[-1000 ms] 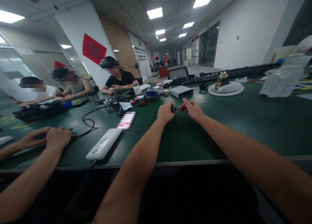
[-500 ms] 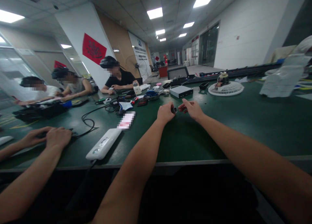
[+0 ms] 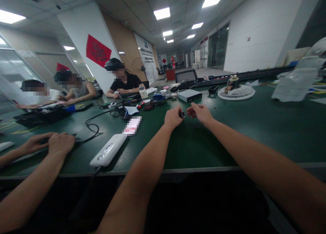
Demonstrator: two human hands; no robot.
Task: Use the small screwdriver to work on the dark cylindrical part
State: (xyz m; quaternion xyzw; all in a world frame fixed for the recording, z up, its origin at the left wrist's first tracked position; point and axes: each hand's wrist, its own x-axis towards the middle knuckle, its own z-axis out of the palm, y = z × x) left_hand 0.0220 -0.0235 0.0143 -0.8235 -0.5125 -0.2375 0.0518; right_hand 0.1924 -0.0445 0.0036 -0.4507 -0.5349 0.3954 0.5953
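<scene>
My left hand [image 3: 173, 117] is closed around a small dark cylindrical object [image 3: 181, 114], whose round, ring-like end faces right. Most of that object is hidden inside the fist. Just right of it, with a narrow gap between, is my right hand [image 3: 201, 114]. Its fingers are loosely curled and apart, and I see nothing in them. Both hands are above the green tabletop [image 3: 193, 149]. Beyond them stands a grey metal box [image 3: 189, 95], apart from both hands.
A white power strip [image 3: 109, 150] and a blurred-out phone-like item [image 3: 131, 126] lie left of my arms. A co-worker's hands [image 3: 59, 143] work at far left. Black cables [image 3: 93, 125] and clutter lie behind. A white fan grille [image 3: 236, 92] sits at right; other people sit across.
Hardly anything differs. The dark object's end has turned slightly in my left hand, and my right fingers have shifted a little.
</scene>
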